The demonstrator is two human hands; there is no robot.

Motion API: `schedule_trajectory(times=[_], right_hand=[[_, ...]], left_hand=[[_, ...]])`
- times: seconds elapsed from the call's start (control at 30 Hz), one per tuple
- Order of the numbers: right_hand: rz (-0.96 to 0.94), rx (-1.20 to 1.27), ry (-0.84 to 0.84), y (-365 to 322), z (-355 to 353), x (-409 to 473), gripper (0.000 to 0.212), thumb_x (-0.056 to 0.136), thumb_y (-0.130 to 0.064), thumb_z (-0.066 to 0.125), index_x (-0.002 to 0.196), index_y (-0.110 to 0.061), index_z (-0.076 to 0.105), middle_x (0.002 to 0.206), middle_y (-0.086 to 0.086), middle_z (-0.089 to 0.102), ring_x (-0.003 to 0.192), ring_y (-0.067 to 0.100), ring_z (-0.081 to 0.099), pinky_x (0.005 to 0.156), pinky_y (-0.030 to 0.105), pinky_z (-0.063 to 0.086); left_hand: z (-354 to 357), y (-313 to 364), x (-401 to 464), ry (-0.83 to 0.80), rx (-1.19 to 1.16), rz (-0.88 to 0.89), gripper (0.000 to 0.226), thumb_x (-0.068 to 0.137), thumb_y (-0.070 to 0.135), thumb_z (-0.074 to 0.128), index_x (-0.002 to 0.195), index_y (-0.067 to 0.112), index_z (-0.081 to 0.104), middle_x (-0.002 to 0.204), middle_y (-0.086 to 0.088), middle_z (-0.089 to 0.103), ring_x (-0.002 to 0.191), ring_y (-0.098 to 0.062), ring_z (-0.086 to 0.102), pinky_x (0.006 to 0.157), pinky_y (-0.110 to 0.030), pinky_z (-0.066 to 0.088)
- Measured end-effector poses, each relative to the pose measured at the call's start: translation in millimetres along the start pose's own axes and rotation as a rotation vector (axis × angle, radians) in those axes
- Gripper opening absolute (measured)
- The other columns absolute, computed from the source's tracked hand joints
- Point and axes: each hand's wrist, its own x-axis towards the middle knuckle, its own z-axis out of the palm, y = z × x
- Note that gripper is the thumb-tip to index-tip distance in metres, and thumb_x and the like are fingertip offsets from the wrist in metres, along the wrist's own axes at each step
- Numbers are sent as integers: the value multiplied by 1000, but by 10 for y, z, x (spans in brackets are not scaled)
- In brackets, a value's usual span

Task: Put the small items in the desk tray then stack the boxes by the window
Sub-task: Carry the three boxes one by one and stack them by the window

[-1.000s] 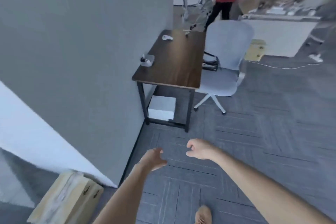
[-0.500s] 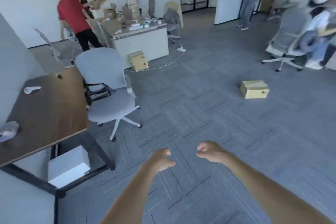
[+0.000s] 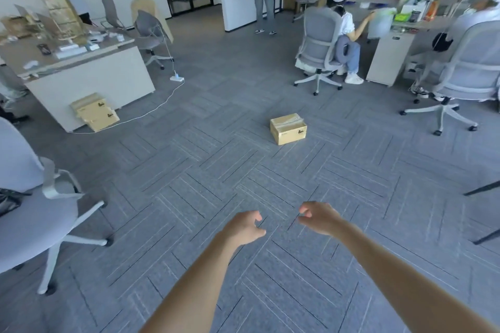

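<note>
Since the earlier frame the view turned from the desk to the open floor, where a cardboard box (image 3: 288, 128) lay well ahead of the left hand (image 3: 244, 227) and right hand (image 3: 316, 217), both loosely curled and holding nothing, so probably fetching it was next.

1 box (image 3: 288, 128) alone on the floor (image 3: 216, 170), centre, well ahead of both hands | left hand (image 3: 244, 227) beside right hand (image 3: 318, 217), apart, above the floor | 2 stacked boxes (image 3: 94, 112) far left, against a desk's front panel (image 3: 92, 81) | office chair (image 3: 35, 197) near left | 2 chairs (image 3: 319, 46) far right.
</note>
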Motion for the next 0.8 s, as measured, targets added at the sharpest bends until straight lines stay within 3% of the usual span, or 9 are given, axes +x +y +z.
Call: schedule_trajectory(times=[0.23, 0.37, 0.53, 0.8], right_hand=[[87, -9, -29, 189, -631, 1289, 39, 94, -34, 58, 131, -23, 60, 131, 4, 63, 115, 22, 60, 88, 31, 47], [138, 33, 9, 82, -1080, 2081, 39, 95, -35, 60, 131, -23, 59, 129, 4, 64, 99, 20, 60, 80, 28, 45], [191, 18, 22, -63, -1673, 2882, 41, 97, -38, 59, 134, -23, 58, 132, 5, 64, 118, 23, 61, 94, 31, 46], [225, 71, 68, 23, -2564, 4092, 41, 98, -44, 54, 132, -23, 61, 130, 3, 66, 117, 22, 62, 90, 30, 46]], left_hand=[[-702, 242, 1447, -52, 26, -20, 54, 92, 44, 60, 138, 18, 50, 132, -5, 58, 107, -20, 64, 94, -32, 50], [-1145, 456, 2453, -62, 49, 33, 55, 93, 44, 59, 139, 16, 50, 135, -6, 57, 114, -22, 60, 94, -31, 47], [-1672, 824, 3442, -147, 81, 88, 55, 91, 46, 60, 137, 19, 51, 135, -5, 56, 112, -22, 61, 94, -34, 49], [-2319, 1293, 4727, -178, 135, 102, 53, 93, 43, 59, 139, 18, 49, 136, -6, 55, 114, -21, 59, 91, -31, 47]])
